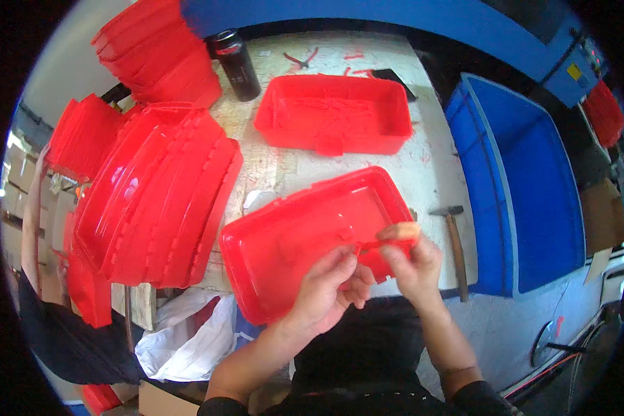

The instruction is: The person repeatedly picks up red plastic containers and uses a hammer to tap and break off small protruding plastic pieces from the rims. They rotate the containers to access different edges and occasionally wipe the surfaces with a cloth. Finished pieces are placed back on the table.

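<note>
A shallow red plastic tray (256, 267) lies tilted at the near edge of the table, and both hands are over its right part. My left hand (333, 288) has thumb and index finger pinched on a thin red plastic strip (367, 245). Close on its right, my right hand (416, 267) is closed, with a tan covering or piece at its index finger; what it grips is hard to make out. The strip spans the small gap between the hands. Beyond the tray stands a deeper red box (329, 144) with red scraps inside.
Nested red trays (159, 201) and another stack (159, 55) fill the left side. A dark bottle (237, 66), pliers (301, 61) and a black flat object (395, 83) sit at the back. On the right lie a hammer (456, 249) and a blue crate (492, 180). Another person's arm (33, 215) shows far left.
</note>
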`<state>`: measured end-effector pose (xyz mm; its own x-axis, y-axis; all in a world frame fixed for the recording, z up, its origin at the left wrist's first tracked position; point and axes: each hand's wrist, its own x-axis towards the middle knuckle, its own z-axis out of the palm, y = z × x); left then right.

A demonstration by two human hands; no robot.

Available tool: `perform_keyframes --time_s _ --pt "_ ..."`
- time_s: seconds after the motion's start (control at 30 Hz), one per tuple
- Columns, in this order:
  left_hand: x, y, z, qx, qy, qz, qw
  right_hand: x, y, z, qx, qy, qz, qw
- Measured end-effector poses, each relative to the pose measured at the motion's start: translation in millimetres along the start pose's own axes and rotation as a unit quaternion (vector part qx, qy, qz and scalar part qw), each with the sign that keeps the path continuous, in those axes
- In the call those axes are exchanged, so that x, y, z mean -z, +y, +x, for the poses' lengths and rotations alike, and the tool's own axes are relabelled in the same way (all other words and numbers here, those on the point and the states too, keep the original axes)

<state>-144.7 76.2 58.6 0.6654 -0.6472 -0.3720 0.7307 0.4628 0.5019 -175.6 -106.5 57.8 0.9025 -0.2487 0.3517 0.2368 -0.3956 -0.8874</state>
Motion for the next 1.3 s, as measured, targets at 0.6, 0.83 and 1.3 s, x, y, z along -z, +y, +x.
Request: perform_keyframes --time_s 0.6,0.83,1.3 --pt "-70 1 94 0.198 -0.332 0.449 0.806 96 -1 -84 0.038 0.208 -0.045 0.976" --pt "-28 85 206 -0.163 -0.273 0.882 0.347 105 31 -103 -0.285 0.077 0.385 0.874" --pt "70 118 152 -0.276 -0.056 0.85 0.446 76 11 -257 -0.248 -0.331 -0.055 0.909"
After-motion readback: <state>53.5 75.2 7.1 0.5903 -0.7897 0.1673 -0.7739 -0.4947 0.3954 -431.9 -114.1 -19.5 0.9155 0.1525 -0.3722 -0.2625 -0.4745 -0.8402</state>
